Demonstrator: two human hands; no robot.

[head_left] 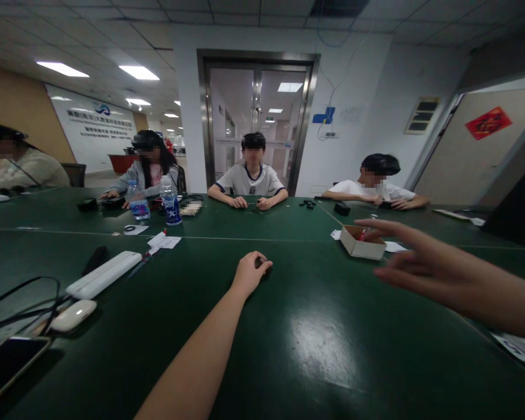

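My left hand (250, 271) rests on the dark green table (315, 350), fingers curled round a small black object (259, 262) that is mostly hidden. My right hand (413, 259) hovers above the table at the right, fingers stretched out and apart, holding nothing. It reaches toward a small open cardboard box (362, 242) with something red inside, just left of its fingertips.
At the left lie a white power strip (104, 274), a white case (73, 315), black cables (17, 303) and a phone (9, 361). Two water bottles (170, 201) stand further back. Several people sit along the far side of the table. A dark laptop lid (518, 210) is at the right.
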